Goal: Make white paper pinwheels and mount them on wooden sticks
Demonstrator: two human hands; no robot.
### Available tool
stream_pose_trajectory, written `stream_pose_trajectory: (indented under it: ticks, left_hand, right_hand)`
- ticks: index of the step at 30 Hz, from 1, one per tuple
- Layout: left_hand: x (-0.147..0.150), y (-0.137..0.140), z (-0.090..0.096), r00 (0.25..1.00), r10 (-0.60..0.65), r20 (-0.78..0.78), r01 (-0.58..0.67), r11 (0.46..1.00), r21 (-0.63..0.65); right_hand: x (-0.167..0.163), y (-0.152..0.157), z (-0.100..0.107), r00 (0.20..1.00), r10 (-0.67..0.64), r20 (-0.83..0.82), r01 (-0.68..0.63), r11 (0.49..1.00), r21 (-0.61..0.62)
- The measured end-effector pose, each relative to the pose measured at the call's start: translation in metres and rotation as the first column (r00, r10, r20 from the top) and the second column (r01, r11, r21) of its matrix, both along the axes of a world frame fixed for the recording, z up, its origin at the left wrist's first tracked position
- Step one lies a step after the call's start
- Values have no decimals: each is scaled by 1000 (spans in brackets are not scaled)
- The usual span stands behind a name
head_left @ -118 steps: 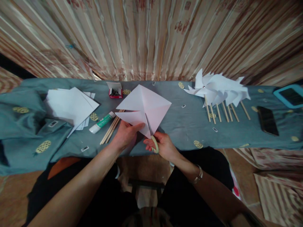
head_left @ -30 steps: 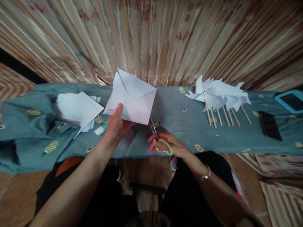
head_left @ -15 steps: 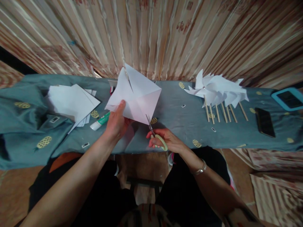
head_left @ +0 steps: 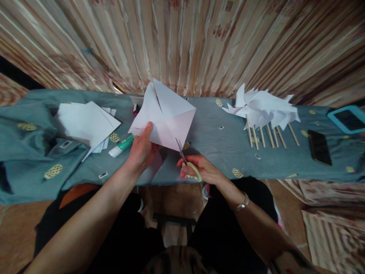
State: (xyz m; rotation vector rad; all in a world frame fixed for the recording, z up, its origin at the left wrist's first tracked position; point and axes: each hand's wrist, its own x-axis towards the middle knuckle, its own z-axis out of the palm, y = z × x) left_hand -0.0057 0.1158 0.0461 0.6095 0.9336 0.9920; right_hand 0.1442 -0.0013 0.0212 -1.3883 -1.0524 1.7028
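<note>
My left hand [head_left: 142,148] grips a white square sheet of paper [head_left: 171,121] by its lower left side, thumb on top, the other fingers underneath. A slit runs inward from the sheet's top corner, and fold lines cross its middle. In my right hand [head_left: 199,167] is a pair of scissors [head_left: 194,172] with pale yellow-green handles. Their blades lie at the sheet's bottom corner, pointing up toward its middle. A green and white glue stick [head_left: 121,146] rests on the cloth just left of my left hand.
Loose white sheets [head_left: 88,123] are piled at the left. Several paper pinwheels [head_left: 268,108] on wooden sticks lie at the right. Beyond them are a dark phone [head_left: 319,147] and a blue-framed device [head_left: 349,118]. A patterned curtain [head_left: 182,45] hangs along the far edge of the cloth-covered table [head_left: 216,140].
The paper and my left hand have shifted very slightly to the right. My right hand and the scissors stay almost where they were, at the bottom corner.
</note>
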Motion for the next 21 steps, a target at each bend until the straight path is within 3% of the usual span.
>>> stream_pose_trajectory:
  ticks: [21]
  left_hand:
    - [-1, 0, 3, 1000, 3, -7, -3, 1000, 15]
  right_hand:
    - [2, -1, 1, 1000, -17, -25, 17, 1000, -4]
